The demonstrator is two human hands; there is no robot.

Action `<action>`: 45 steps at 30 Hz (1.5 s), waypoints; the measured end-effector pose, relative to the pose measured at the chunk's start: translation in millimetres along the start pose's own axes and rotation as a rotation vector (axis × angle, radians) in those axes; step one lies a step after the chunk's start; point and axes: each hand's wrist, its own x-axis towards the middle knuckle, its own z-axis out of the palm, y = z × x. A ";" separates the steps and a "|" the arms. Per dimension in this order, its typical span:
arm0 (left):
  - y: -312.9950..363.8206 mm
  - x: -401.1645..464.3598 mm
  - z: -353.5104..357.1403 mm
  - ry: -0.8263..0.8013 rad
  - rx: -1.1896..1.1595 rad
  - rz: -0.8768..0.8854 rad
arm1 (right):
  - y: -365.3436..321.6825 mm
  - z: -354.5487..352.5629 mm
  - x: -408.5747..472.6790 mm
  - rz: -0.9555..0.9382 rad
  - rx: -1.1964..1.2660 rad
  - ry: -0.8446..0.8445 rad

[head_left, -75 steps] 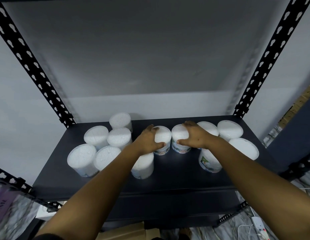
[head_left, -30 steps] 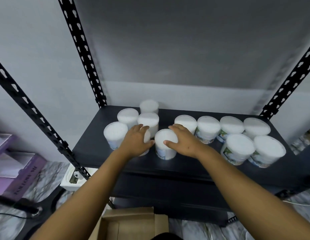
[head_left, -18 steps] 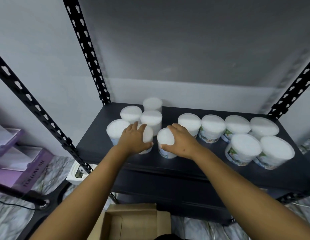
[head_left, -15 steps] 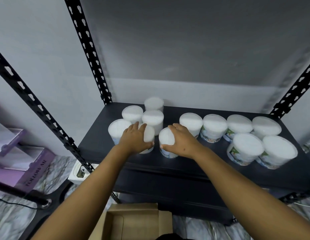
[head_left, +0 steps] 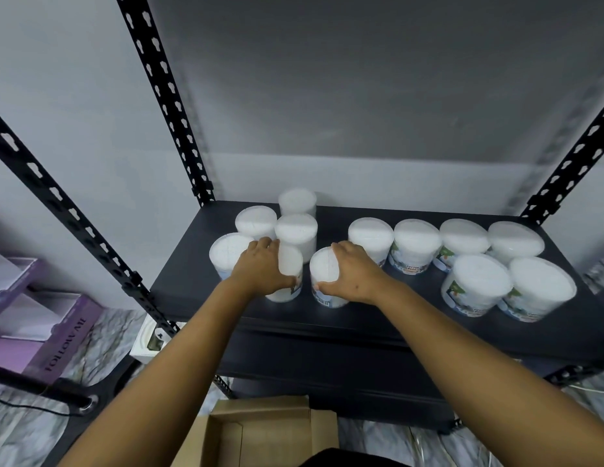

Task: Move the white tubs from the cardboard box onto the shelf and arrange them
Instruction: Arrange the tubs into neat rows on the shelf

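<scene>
Twelve white tubs (head_left: 417, 245) labelled "COTTON BUDS" stand on the shelf (head_left: 378, 318); left hand (head_left: 260, 269) and right hand (head_left: 353, 273) each grip one

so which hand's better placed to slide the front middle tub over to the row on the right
Right. The right hand already cups the front middle tub from its right side, next to the right-hand row. The left hand is busy on the neighbouring tub in the left cluster.

Tubs (head_left: 417, 246) on shelf (head_left: 378, 318), box (head_left: 260, 433) below, seemingly empty
</scene>
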 end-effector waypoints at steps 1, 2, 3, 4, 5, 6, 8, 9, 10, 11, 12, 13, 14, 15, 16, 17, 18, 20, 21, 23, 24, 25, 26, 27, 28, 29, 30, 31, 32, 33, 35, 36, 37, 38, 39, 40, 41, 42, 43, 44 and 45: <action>0.1 -0.1 0.0 -0.004 -0.003 0.001 | 0.5 0.1 -0.2 -0.001 0.002 0.000; 0.3 -0.3 -0.3 -0.007 -0.007 0.001 | 0.9 0.2 -0.6 -0.002 0.004 0.000; 0.6 -0.5 -0.7 -0.010 -0.009 0.002 | 1.2 0.1 -1.1 -0.003 0.009 0.000; 1.2 -0.8 -1.2 -0.011 -0.011 0.004 | 1.4 -0.1 -1.7 -0.003 0.015 0.001; 1.7 -1.1 -1.4 -0.011 -0.015 0.007 | 1.7 -0.4 -2.3 -0.003 0.020 0.003; 2.7 -1.6 -1.6 -0.010 -0.022 0.011 | 2.0 -0.9 -2.9 -0.005 0.023 0.004; 4.4 -2.9 -1.3 -0.013 -0.036 0.016 | 2.9 -1.4 -4.4 -0.009 0.030 0.000; 5.2 -3.4 -1.1 -0.016 -0.041 0.019 | 3.3 -1.6 -5.2 -0.012 0.030 0.000; 5.9 -3.9 -0.7 -0.018 -0.045 0.023 | 3.8 -1.8 -6.2 -0.015 0.028 0.001; 6.6 -4.2 -0.1 -0.018 -0.047 0.026 | 4.6 -1.9 -7.2 -0.016 0.026 0.003; 7.3 -4.6 0.2 -0.017 -0.047 0.030 | 5.7 -1.8 -7.9 -0.017 0.026 0.007; 8.0 -5.0 0.6 -0.015 -0.046 0.033 | 6.9 -1.6 -8.6 -0.017 0.029 0.010; 8.9 -5.3 1.1 -0.012 -0.046 0.035 | 8.0 -1.6 -9.6 -0.019 0.032 0.013; 9.9 -5.6 1.7 -0.011 -0.046 0.036 | 9.4 -1.9 -10.5 -0.020 0.036 0.014; 11.0 -5.8 2.2 -0.012 -0.045 0.038 | 11.2 -2.0 -11.4 -0.022 0.038 0.016; 12.2 -5.9 2.8 -0.014 -0.043 0.040 | 13.1 -2.2 -12.4 -0.021 0.040 0.015; 13.6 -6.1 3.4 -0.018 -0.040 0.043 | 14.8 -2.4 -13.7 -0.020 0.040 0.011; 17.1 -6.2 4.7 -0.025 -0.033 0.052 | 19.5 -2.7 -16.9 -0.008 0.046 0.005; 18.6 -6.5 5.4 -0.026 -0.029 0.055 | 22.0 -2.2 -18.2 -0.004 0.051 0.007; 23.7 -7.3 7.1 -0.026 -0.026 0.067 | 28.4 -2.6 -21.6 -0.003 0.062 0.024; 27.1 -7.7 8.0 -0.028 -0.026 0.074 | 32.2 -3.2 -23.4 -0.001 0.069 0.033; 30.8 -8.0 8.8 -0.034 -0.028 0.082 | 35.8 -4.2 -25.4 0.003 0.077 0.040; 35.1 -8.0 9.4 -0.041 -0.029 0.091 | 39.5 -5.3 -27.4 0.006 0.084 0.048; 39.7 -7.8 10.0 -0.047 -0.032 0.102 | 43.1 -6.8 -29.8 0.010 0.088 0.057; 44.6 -7.6 10.7 -0.051 -0.037 0.113 | 46.8 -8.4 -32.2 0.013 0.088 0.068; 49.7 -7.3 11.2 -0.055 -0.041 0.124 | 50.4 -10.1 -34.5 0.018 0.086 0.076; 54.8 -7.2 11.7 -0.058 -0.044 0.134 | 53.9 -11.7 -36.7 0.024 0.083 0.081; 59.8 -7.1 12.2 -0.061 -0.049 0.145 | 57.4 -13.4 -39.3 0.032 0.083 0.081; 64.7 -6.8 12.8 -0.063 -0.056 0.156 | 61.3 -15.0 -41.5 0.041 0.087 0.080; 69.3 -6.2 13.4 -0.066 -0.063 0.166 | 65.2 -16.4 -44.0 0.051 0.092 0.078; 78.1 -5.3 14.7 -0.070 -0.078 0.184 | 73.7 -18.8 -48.1 0.066 0.101 0.073; 82.1 -4.8 15.3 -0.072 -0.085 0.191 | 77.9 -19.9 -49.9 0.076 0.104 0.069; 85.9 -4.2 16.0 -0.072 -0.090 0.198 | 81.2 -21.6 -52.1 0.087 0.106 0.065; 89.4 -3.3 16.8 -0.072 -0.091 0.205 | 84.3 -23.2 -54.1 0.095 0.104 0.064; 92.7 -2.5 17.7 -0.074 -0.091 0.210 | 87.1 -24.8 -56.1 0.102 0.094 0.067; 95.7 -1.7 18.7 -0.077 -0.092 0.212 | 89.7 -26.2 -57.9 0.108 0.083 0.072; 98.6 -1.0 19.7 -0.081 -0.094 0.215 | 92.4 -27.4 -59.7 0.111 0.072 0.078; 101.3 -0.3 20.5 -0.085 -0.098 0.219 | 94.8 -28.6 -61.3 0.114 0.067 0.082; 103.9 0.3 21.4 -0.087 -0.102 0.223 | 97.1 -29.5 -62.9 0.118 0.067 0.081; 106.5 0.6 22.3 -0.084 -0.107 0.228 | 99.7 -30.4 -64.1 0.123 0.069 0.078; 109.2 0.9 23.0 -0.081 -0.111 0.235 | 102.1 -31.1 -65.0 0.126 0.068 0.078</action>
